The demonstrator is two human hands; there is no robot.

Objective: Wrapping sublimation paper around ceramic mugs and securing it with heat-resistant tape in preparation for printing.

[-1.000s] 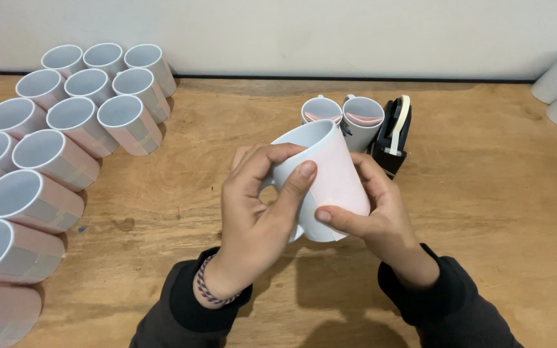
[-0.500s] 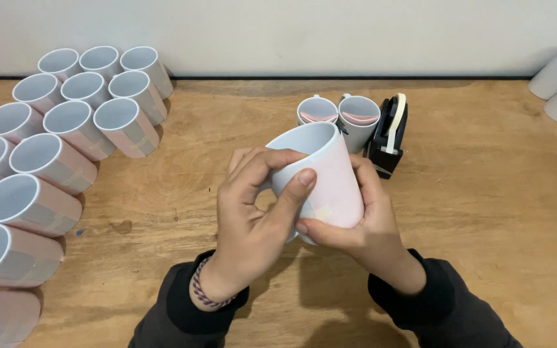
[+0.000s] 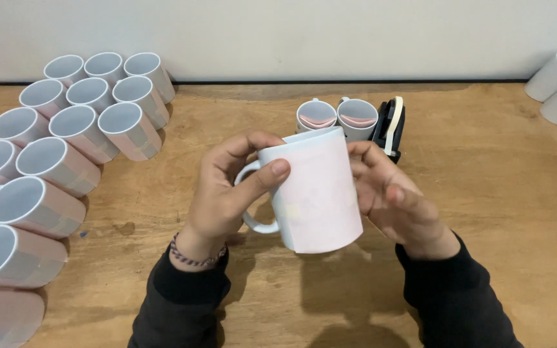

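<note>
White ceramic, wrapped in a pale pink sheet, the mug is held above the wooden bench between both hands. Left hand has its fingers clasped round the mug's handle side, thumb pressing the sheet. Right hand cups the opposite side, fingers partly curled against it. Behind stand two mugs with rolled sheets and a black tape dispenser. Rows of wrapped mugs lie at left.

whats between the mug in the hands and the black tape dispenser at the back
In the head view, the right hand's fingers lie between the held mug and the tape dispenser; behind them is only bare wooden table.
</note>
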